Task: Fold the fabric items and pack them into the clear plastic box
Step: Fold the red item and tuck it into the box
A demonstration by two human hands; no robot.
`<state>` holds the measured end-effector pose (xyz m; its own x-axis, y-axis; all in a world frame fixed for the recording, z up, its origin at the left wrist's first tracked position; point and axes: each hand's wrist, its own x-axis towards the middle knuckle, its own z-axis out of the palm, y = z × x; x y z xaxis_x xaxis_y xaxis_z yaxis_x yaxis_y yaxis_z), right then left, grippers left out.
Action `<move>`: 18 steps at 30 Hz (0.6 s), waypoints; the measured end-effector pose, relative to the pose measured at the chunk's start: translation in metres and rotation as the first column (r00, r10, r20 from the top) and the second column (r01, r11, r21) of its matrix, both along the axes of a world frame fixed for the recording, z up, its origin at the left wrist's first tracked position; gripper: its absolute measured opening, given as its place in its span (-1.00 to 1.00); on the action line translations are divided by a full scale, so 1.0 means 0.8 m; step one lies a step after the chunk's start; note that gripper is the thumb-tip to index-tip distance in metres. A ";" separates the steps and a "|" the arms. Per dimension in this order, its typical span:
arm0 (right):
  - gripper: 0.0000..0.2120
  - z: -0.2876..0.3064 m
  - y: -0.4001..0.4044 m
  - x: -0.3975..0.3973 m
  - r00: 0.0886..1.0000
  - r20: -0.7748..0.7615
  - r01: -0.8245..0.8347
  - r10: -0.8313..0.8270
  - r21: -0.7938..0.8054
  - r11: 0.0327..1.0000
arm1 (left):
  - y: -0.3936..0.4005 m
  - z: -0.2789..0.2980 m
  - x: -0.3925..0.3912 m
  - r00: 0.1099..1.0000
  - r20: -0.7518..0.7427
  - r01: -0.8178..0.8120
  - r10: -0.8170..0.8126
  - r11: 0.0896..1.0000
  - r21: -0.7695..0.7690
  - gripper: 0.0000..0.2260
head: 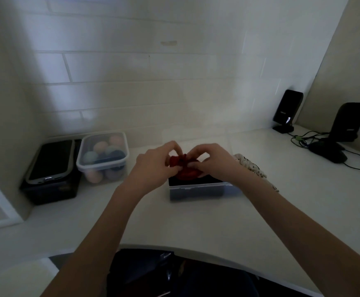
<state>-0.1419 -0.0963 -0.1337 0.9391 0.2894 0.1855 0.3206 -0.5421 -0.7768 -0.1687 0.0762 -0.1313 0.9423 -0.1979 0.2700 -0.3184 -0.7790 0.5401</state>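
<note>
While both arms reach up from the bottom edge toward the middle of the frame, the scene reads as follows.

Left hand: the left hand (151,166) sits just left of centre, fingers curled and pinched shut on the left part of a red fabric item (185,169).

Right hand: the right hand (211,160) sits just right of centre, fingers bent and closed on the right part of the same red piece; the two hands nearly meet above it.

Red fabric item: bunched and crumpled between the hands, at the centre of the frame, directly over the open top of the box; whether it touches what lies inside cannot be told.

Clear plastic box: the clear plastic box (200,192) stands on the white countertop (196,224) just below the hands, its near wall facing the camera, with something dark inside.

Patterned cloth: a pale patterned cloth (252,168) lies on the counter just right of the box, partly hidden behind the right wrist.

Lidded container: a lidded container (103,156) holding coloured balls stands at centre left, well apart from the box.

Dark box: a dark box (52,185) with a phone-like device (50,159) on top stands beside that container, further left.

Speakers: two black speakers (287,110) with cables stand at the right against the tiled wall (131,71).
</note>
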 end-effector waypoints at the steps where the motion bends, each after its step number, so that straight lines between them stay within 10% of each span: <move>1: -0.84 -0.003 0.000 0.003 0.999 -0.026 -0.029 0.027 -0.056 0.998 | -0.001 0.004 -0.001 1.000 -0.018 -0.017 0.019 0.995 0.101 -0.79; 7: -0.65 -0.007 0.006 0.008 0.987 -0.004 -0.137 0.158 -0.527 0.839 | -0.009 0.015 0.007 0.981 -0.165 -0.015 0.097 0.899 0.438 -0.72; 18: -0.53 0.021 0.032 0.019 0.954 -0.278 -0.299 0.115 -0.836 0.461 | -0.027 0.004 0.031 0.951 -0.230 0.024 0.206 0.694 0.720 -0.68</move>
<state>-0.1264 -0.0705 -0.1170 0.8149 0.4045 -0.4150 0.4429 -0.8966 -0.0043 -0.1443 0.0543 -0.1284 0.9747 -0.1298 -0.1820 -0.1554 -0.9787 -0.1339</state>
